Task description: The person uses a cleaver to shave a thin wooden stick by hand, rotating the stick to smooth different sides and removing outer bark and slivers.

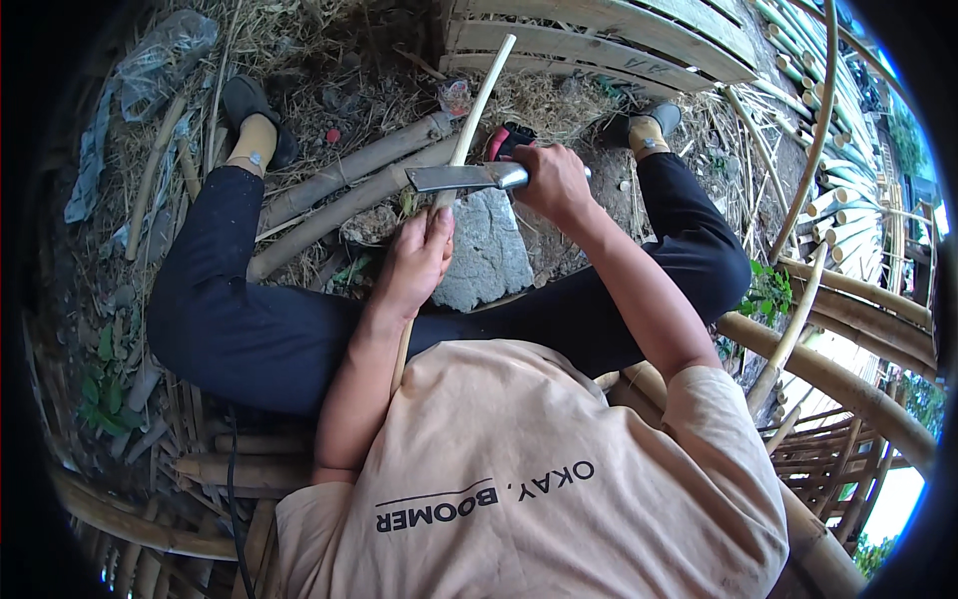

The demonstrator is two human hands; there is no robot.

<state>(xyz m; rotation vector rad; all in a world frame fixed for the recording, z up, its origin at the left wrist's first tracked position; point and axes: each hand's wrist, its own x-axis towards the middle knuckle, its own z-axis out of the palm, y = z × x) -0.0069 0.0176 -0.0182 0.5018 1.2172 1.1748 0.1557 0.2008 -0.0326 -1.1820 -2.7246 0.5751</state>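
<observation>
My left hand is closed around a long, pale wooden stick, just below the blade. The stick slants up and away, and its lower part runs back along my left forearm. In my right hand is a broad-bladed knife, gripped by its metal handle. Its blade lies across the stick, a little beyond my left fingers, and seems to touch it. A grey stone block sits on the ground between my legs, below the knife.
Bamboo poles lie on the straw-littered ground at left. A wooden crate stands ahead, with a red and black object nearer my right hand. Stacked bamboo fills the right side. Clear plastic lies far left.
</observation>
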